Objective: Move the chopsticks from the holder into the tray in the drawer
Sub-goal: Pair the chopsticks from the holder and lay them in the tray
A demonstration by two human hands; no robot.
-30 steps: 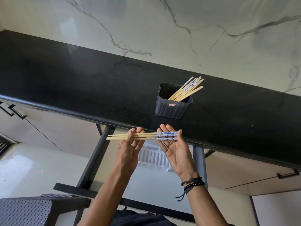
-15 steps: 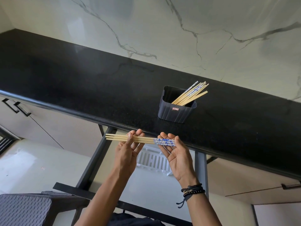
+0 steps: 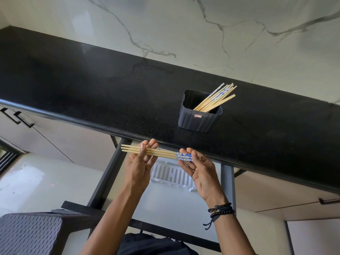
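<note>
Left hand (image 3: 139, 163) and right hand (image 3: 201, 172) pinch the chopsticks (image 3: 162, 154) level above the tray (image 3: 171, 174). Held this lightly, one may roll free and miss it

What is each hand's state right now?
Left hand pinches the bundle of pale wooden chopsticks near its plain tips.
Right hand grips the same bundle's blue-patterned ends.

Two bare arms, bare left grip (image 3: 138, 168), bare right grip (image 3: 201, 174), black bead bracelet (image 3: 223, 213) on the right wrist, dark braided cord bands (image 3: 219, 207) beside it, loose cord ends hanging from them, black clothing (image 3: 150, 244) low in view
</note>
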